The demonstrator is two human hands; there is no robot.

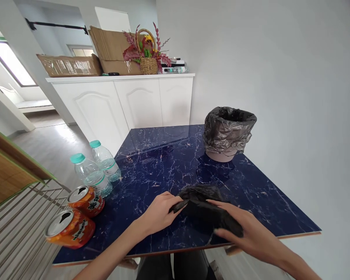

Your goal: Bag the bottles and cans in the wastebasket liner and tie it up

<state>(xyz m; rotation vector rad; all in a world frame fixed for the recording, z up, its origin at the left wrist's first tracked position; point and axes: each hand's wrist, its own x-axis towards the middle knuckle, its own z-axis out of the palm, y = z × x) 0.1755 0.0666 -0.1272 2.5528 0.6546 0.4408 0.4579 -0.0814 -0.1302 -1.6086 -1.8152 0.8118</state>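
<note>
A roll of black plastic bags lies low over the front of the blue marble-patterned table. My right hand is wrapped round the right part of the roll. Between thumb and fingers, my left hand pinches the loose, crumpled end at the roll's left. Some slack black film bunches up just behind the roll. Farther back on the right stands a small light-coloured trash bin, lined with a dark plastic bag folded over its rim.
Two opened orange soda cans and two water bottles with teal caps stand along the table's left edge. A wire rack is beside it. Behind, a white cabinet carries cardboard boxes and a flower basket.
</note>
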